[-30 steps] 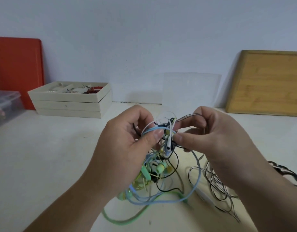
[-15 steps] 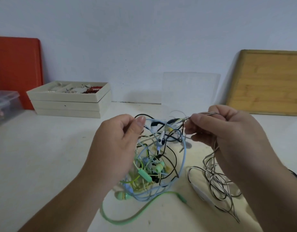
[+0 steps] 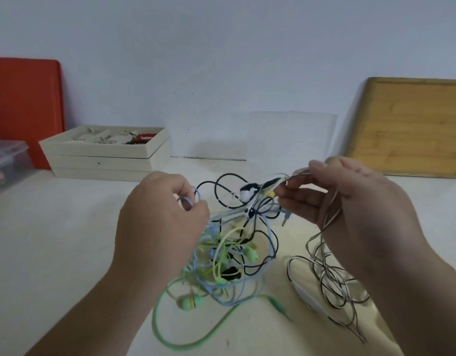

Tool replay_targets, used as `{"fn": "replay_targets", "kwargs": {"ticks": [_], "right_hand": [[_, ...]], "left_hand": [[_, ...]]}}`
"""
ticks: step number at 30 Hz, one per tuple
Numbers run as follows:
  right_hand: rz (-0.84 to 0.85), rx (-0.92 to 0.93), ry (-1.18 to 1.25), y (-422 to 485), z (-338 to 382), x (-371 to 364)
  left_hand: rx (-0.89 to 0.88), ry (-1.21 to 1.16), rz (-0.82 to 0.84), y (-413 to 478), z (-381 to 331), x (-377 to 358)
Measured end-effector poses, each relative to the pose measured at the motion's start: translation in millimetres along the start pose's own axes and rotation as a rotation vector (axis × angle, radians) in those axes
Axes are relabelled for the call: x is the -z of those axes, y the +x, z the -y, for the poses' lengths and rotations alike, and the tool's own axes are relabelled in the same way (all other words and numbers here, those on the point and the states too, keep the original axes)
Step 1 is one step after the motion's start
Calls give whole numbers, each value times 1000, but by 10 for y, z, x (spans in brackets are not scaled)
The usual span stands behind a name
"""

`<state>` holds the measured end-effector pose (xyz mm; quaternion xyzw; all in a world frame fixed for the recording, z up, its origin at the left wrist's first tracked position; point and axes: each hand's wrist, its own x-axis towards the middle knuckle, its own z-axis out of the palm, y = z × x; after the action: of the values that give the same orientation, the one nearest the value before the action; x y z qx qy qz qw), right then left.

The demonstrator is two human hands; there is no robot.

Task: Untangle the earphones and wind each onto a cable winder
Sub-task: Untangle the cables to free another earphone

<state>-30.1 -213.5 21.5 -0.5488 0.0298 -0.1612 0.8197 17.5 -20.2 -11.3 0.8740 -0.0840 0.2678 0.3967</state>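
1. The tangle of earphones [image 3: 237,250] hangs between the 2 hands above the white table [image 3: 54,253], its lower loops and a green cable [image 3: 196,340] trailing on the surface.
2. The left hand [image 3: 160,227] is at the tangle's left side, fingers curled, pinching a light blue cable [image 3: 189,201] between thumb and fingertips.
3. The right hand [image 3: 350,206] is at the tangle's upper right, thumb and forefinger closed on a thin grey-and-black cable [image 3: 327,268] just beside a white-and-black earbud [image 3: 248,192].
4. That grey-and-black cable runs down across the right palm and lies in loose loops on the table, right of the tangle.
5. Along the back wall: stacked cream trays [image 3: 106,158] with small items, a red board [image 3: 23,106], a wooden board [image 3: 406,127], and a clear plastic box [image 3: 5,163] at the far left.
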Motion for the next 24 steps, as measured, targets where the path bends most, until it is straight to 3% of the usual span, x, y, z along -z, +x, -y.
{"fn": "replay_targets", "kwargs": {"ticks": [5, 7, 10, 17, 24], "right_hand": [[61, -35, -10, -18, -45, -35], [69, -40, -7, -16, -55, -30], [71, -40, -11, -16, -47, -30], [94, -50, 4, -31, -12, -30], [69, 85, -282, 13, -52, 46]], "left_hand": [[-334, -93, -53, -59, -136, 79], [-426, -193, 23, -104, -180, 74], [-395, -208, 159, -148, -199, 31], [-241, -211, 134, -165, -158, -42], [7, -552, 122, -121, -193, -6]]}}
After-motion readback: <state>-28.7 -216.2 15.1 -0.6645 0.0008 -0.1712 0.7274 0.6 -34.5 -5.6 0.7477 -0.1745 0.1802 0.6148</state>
